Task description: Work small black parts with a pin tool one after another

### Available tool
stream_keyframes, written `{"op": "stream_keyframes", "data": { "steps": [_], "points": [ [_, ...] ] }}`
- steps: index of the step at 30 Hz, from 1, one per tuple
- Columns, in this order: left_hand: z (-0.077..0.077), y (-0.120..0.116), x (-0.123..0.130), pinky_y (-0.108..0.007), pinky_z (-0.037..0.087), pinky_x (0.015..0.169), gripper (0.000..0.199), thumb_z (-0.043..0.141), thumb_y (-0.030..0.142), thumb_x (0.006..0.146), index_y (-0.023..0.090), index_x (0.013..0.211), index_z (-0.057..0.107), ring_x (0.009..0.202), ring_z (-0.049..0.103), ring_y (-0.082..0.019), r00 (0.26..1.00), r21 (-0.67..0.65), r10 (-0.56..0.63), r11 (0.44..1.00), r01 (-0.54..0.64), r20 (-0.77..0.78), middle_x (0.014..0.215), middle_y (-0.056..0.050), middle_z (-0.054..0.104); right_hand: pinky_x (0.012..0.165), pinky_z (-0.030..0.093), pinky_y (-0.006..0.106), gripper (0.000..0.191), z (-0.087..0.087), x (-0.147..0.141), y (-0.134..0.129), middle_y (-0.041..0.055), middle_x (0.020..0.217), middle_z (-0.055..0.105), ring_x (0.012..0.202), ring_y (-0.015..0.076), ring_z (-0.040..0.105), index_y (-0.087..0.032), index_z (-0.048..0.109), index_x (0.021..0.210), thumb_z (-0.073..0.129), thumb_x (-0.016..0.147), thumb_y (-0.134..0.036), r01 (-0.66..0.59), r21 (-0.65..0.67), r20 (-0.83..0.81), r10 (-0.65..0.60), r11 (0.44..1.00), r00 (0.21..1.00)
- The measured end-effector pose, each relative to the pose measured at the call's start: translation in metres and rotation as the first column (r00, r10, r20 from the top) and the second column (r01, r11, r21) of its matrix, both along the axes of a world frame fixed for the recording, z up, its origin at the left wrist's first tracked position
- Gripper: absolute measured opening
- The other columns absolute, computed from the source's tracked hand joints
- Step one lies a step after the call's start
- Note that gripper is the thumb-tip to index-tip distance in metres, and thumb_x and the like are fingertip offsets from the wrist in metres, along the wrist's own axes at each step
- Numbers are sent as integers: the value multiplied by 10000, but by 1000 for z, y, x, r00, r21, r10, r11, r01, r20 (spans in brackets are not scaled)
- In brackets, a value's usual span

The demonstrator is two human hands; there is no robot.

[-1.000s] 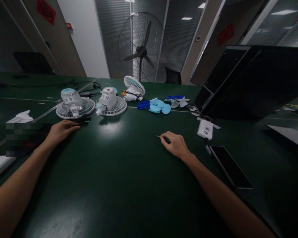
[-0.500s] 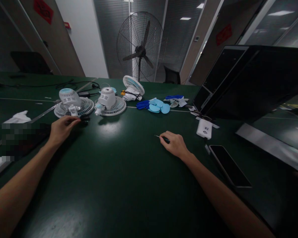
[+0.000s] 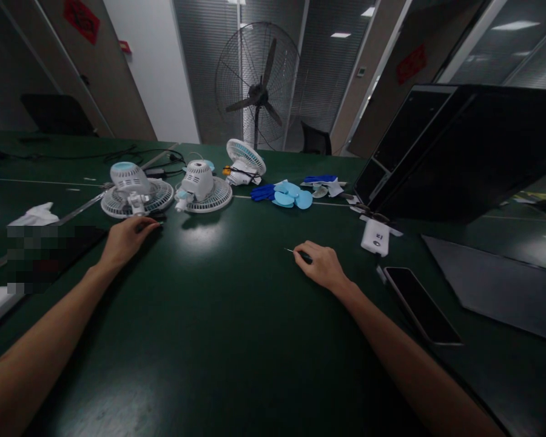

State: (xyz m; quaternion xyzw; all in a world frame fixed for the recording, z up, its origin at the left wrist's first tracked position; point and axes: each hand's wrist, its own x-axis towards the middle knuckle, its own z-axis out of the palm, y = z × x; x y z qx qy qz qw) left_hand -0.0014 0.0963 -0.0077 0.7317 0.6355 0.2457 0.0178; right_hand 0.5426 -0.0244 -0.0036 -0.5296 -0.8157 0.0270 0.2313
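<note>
My right hand (image 3: pixel 319 264) rests over the green table with its fingers wrapped round a small screwdriver (image 3: pixel 306 257); the thin shaft points left. My left hand (image 3: pixel 126 241) is at the left, thumb and fingers pinched together beside a small dark item (image 3: pixel 158 216). What sits between those fingertips is hidden. Just behind it lies a white desk fan (image 3: pixel 136 193), face down on its grille. A second white fan (image 3: pixel 201 188) lies the same way to its right.
A third fan (image 3: pixel 244 162) stands farther back, near light-blue fan blades (image 3: pixel 293 195) and blue gloves (image 3: pixel 262 192). On the right are a white power bank (image 3: pixel 375 237), a phone (image 3: pixel 422 305), a grey panel (image 3: pixel 495 282) and a large black screen (image 3: pixel 473 152).
My left hand has moved a little right and toward me, away from the left fan. At the right edge, the grey panel shows more of its face, and another person's fingers are gone.
</note>
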Motion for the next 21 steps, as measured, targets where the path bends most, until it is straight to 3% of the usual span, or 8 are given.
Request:
{"op": "stream_keyframes", "data": {
  "steps": [21],
  "points": [
    [8, -5, 11, -293, 469, 782, 583, 620, 635, 870, 116, 1110, 732, 909, 640, -238, 1000, -80, 7, 997, -7, 8, 1076, -93, 727, 662, 503, 296, 162, -3, 1, 2, 37, 946, 709, 740, 166, 661, -223, 690, 1063, 550, 1029, -297, 7, 24, 8, -7, 1000, 1000]
  ]
}}
